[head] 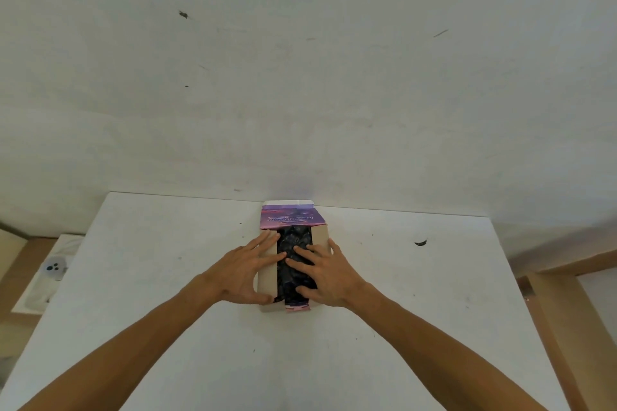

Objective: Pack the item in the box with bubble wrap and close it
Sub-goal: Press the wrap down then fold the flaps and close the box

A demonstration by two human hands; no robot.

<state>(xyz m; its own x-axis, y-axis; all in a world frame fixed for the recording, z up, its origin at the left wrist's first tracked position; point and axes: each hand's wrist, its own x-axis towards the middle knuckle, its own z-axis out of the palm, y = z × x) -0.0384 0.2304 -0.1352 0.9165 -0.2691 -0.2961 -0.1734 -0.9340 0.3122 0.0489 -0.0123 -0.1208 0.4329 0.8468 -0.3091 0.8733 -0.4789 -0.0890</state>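
Box (293, 264) lay centre frame on the counter (167, 277), wrapped item (295, 243) inside. My left hand (248, 272) and right hand (325, 274), fingers flat, grasping nothing, pressed side flaps; lid (292, 217) remained open.

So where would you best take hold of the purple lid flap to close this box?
Grip the purple lid flap by its white tuck edge at the far end, coming from behind the box. It stands open there, clear of the left hand and right hand pressing the side flaps.
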